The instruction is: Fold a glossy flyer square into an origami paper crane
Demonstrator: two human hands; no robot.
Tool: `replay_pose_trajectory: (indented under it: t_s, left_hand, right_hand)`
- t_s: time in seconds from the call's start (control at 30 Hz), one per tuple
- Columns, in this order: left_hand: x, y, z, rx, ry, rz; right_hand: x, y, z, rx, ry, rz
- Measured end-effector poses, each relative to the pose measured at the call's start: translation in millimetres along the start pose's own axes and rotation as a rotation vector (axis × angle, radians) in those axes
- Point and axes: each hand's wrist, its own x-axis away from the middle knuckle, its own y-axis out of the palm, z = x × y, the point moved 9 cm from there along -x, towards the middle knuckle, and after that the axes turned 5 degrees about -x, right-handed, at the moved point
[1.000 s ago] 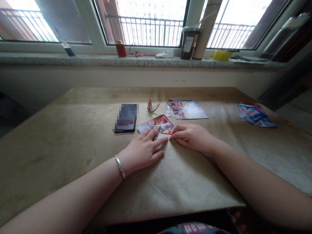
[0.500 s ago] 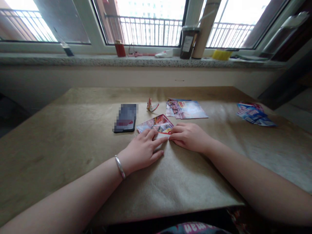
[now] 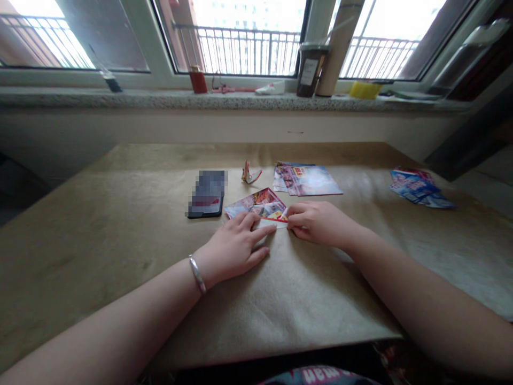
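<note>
A colourful printed sheet of paper [image 3: 262,202] lies on the table, with a red line and a white folded strip along its near edge. My left hand [image 3: 236,246] rests flat over its near left part, fingers spread, the index fingertip on the white strip. At the right end of that strip, my right hand [image 3: 315,222] has its fingers curled and pinched on the paper's edge. Beyond the sheet stands a small folded paper piece [image 3: 250,174], white with red edges. A dark phone [image 3: 206,195], partly pixelated, lies to the left.
Several printed sheets [image 3: 316,181] lie overlapped behind my right hand. Blue and red printed papers [image 3: 420,188] are piled at the far right of the table [image 3: 100,230]. The windowsill [image 3: 160,100] holds a red container, a dark lidded cup and a yellow item.
My right hand has slid a little to the right along the sheet's near edge, uncovering more of the white strip. My left hand has stayed in place.
</note>
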Motion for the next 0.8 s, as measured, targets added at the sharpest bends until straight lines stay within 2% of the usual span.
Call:
replay_pose_trajectory:
  t_s: [0.2,0.8]
  left_hand:
    - [1,1.0,-1,-0.007,-0.008,-0.020]
    - [1,2.9,-2,-0.018,-0.001,-0.013]
  right_hand:
    - [3,0,9,-0.047,0.047,-0.032]
    - [10,-1,27,0.062,0.148,-0.144]
